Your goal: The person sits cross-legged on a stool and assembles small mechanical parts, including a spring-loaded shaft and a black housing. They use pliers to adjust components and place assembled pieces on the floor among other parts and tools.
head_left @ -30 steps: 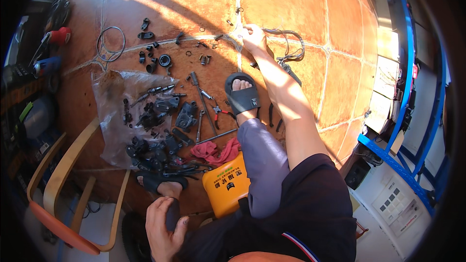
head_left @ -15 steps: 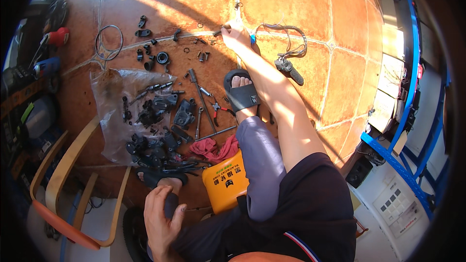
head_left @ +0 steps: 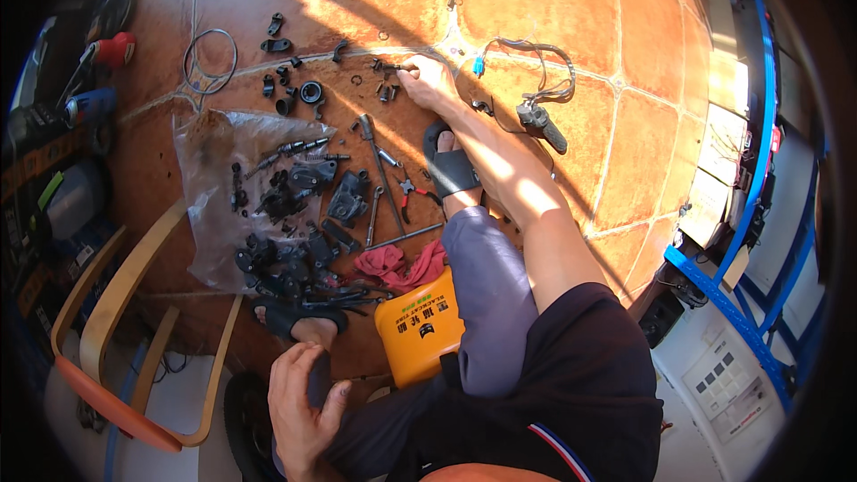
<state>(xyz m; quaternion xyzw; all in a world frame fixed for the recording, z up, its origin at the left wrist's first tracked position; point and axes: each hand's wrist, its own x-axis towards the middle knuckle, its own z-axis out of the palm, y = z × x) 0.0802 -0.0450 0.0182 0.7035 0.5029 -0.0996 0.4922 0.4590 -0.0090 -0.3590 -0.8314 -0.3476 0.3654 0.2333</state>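
My right hand (head_left: 430, 87) reaches far out over the tiled floor, its fingers pinched on a small dark part (head_left: 386, 66) whose exact kind is too small to make out. Just nearer to me lie short dark pins (head_left: 389, 92) and a thin retaining ring (head_left: 356, 80). A black curved piece (head_left: 340, 50) sits a little to the left of the fingers, beside a round black collar (head_left: 311, 92). My left hand (head_left: 302, 406) rests by my left knee with nothing in it, fingers bent loosely and the thumb apart.
A clear plastic sheet (head_left: 201, 152) carries greasy black parts. Around it lie pliers (head_left: 408, 201), a long bar (head_left: 368, 147), a wrench (head_left: 374, 216) and a pink rag (head_left: 393, 266). A yellow stool (head_left: 415, 326), a wooden-armed chair (head_left: 125, 303) and a wired handle grip (head_left: 542, 128) are nearby.
My right hand has moved left and nearer to me, toward the small pins, with the dark part at its fingertips. My left hand stays by the knee. The view has shifted slightly.
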